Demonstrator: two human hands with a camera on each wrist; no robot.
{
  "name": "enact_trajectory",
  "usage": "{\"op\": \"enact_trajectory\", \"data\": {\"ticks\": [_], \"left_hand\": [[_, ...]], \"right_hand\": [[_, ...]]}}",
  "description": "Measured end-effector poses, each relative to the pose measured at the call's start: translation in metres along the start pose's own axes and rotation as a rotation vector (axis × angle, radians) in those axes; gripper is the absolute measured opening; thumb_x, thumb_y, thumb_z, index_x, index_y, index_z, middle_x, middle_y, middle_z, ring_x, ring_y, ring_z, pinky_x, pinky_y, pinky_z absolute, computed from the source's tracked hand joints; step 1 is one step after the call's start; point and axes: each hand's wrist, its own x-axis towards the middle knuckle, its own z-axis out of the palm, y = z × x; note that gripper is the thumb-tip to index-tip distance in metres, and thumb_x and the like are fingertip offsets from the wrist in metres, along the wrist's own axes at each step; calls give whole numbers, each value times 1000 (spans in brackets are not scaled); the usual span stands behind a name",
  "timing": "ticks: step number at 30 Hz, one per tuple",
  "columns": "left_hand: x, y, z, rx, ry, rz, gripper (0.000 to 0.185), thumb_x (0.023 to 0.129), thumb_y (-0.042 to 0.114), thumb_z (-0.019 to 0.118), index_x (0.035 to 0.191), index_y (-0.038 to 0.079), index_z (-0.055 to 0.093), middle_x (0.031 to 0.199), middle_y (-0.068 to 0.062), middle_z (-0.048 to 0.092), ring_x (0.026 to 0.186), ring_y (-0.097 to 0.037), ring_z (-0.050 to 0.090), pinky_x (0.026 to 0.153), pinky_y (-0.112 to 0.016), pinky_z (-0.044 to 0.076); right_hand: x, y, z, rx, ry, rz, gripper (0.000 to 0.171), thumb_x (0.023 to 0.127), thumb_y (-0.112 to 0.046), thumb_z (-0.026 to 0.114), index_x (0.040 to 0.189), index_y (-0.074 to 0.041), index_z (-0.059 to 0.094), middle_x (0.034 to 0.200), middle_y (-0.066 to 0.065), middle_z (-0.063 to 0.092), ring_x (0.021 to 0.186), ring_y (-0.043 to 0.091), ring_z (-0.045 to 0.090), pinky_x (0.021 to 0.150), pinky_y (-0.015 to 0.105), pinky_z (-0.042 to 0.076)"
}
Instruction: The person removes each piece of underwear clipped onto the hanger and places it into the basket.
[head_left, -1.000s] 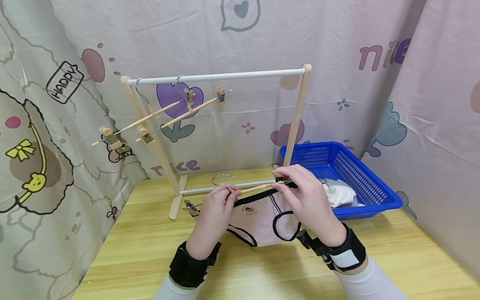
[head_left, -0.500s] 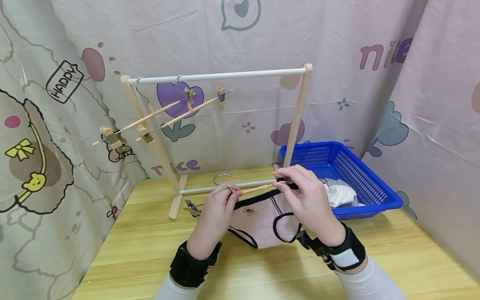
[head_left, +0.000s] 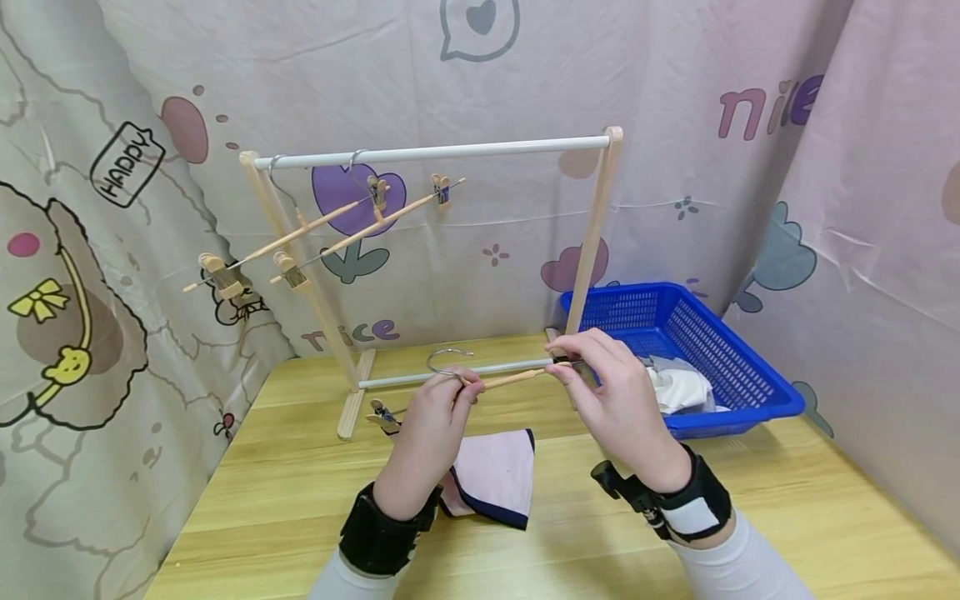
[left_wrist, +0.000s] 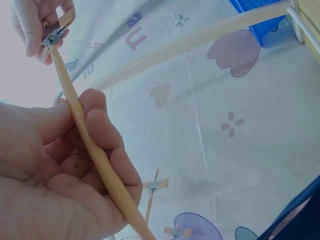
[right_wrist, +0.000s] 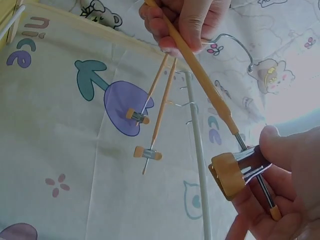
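Observation:
My left hand [head_left: 431,425] grips the wooden bar of a clip hanger [head_left: 517,379] near its metal hook. My right hand [head_left: 618,400] holds the hanger's right end; in the right wrist view its thumb and fingers lie around the metal clip [right_wrist: 227,175] and rod, with no cloth in that clip. Pale pink underpants [head_left: 498,471] with dark edging droop from the left clip [head_left: 382,412], folded over beneath my left hand, which partly hides them. Their dark edge [left_wrist: 295,212] shows at the corner of the left wrist view.
Behind the hands stands a wooden rack [head_left: 592,242] with a white top rail [head_left: 487,152]. Two clip hangers, one in front [head_left: 375,225], hang at its left side. To the right, a blue basket [head_left: 750,358] contains white and grey cloth [head_left: 678,390].
The right side of the underpants has come away from the right clip and dropped down and left towards the table. Both hands and the hanger have stayed nearly still.

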Motion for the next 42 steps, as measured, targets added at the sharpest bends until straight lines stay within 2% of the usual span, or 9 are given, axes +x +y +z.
{"op": "enact_trajectory", "data": {"ticks": [9, 14, 18, 22, 25, 28, 33, 37, 42], "left_hand": [[0, 0, 0, 3, -5, 10, 18, 105, 15, 59, 99, 3, 72, 105, -7, 70, 89, -18, 64, 77, -33, 55], [-1, 1, -1, 3, -22, -5, 19, 106, 15, 58, 101, 4, 72, 103, -7, 69, 88, -17, 62, 76, -32, 55], [-1, 1, 0, 8, -35, -9, 19, 106, 16, 57, 101, 4, 72, 101, -7, 69, 82, -15, 58, 70, -28, 51], [-1, 2, 2, 5, -51, -18, 19, 106, 17, 58, 103, 5, 72, 96, -5, 67, 76, -13, 53, 65, -24, 46], [-1, 2, 2, -5, -70, -33, 19, 106, 18, 58, 109, 5, 72, 93, -3, 65, 74, -11, 52, 64, -24, 45], [0, 3, 2, -6, -90, -38, 21, 106, 17, 59, 120, 5, 69, 89, -2, 64, 71, -10, 51, 62, -23, 44], [0, 3, 2, -1, -129, -30, 32, 104, 10, 61, 136, 6, 58, 85, -2, 61, 66, -9, 48, 59, -22, 43], [0, 3, 3, 21, -149, -13, 37, 103, 8, 62, 138, 7, 51, 84, -1, 59, 64, -9, 47, 59, -22, 43], [0, 3, 4, 20, -165, -5, 40, 102, 9, 64, 138, 8, 49, 87, -1, 63, 66, -8, 50, 60, -23, 45]], "right_hand": [[1, 0, -4, -27, -84, 65, 25, 91, -4, 77, 115, -9, 70, 101, 0, 68, 94, 13, 58, 77, 29, 48], [1, -2, -4, -58, -79, 72, 31, 92, -11, 78, 122, -10, 70, 109, 3, 70, 106, 21, 61, 91, 41, 48], [-1, -7, 1, -77, 7, -49, 34, 101, -28, 69, 126, -6, 69, 119, 11, 69, 116, 32, 60, 101, 51, 41], [-3, -16, 10, -29, 85, -246, 39, 107, -35, 56, 119, 0, 70, 117, 16, 69, 112, 35, 61, 104, 42, 41], [-6, -23, 18, 24, 64, -349, 34, 108, -29, 56, 116, 0, 71, 114, 14, 68, 108, 32, 62, 103, 34, 44], [-12, -28, 26, 30, -30, -358, 31, 108, -26, 55, 119, -2, 70, 117, 12, 67, 110, 28, 62, 101, 32, 47], [-21, -29, 41, -81, -168, -266, 26, 99, -15, 71, 121, -3, 66, 124, 11, 65, 117, 26, 62, 102, 37, 51], [-23, -24, 51, -205, -178, -257, 41, 82, -5, 85, 119, -2, 66, 120, 11, 66, 113, 28, 64, 99, 42, 52], [-25, -21, 57, -297, -177, -280, 33, 84, -9, 85, 114, -5, 71, 111, 5, 71, 103, 23, 68, 93, 38, 54]]}}
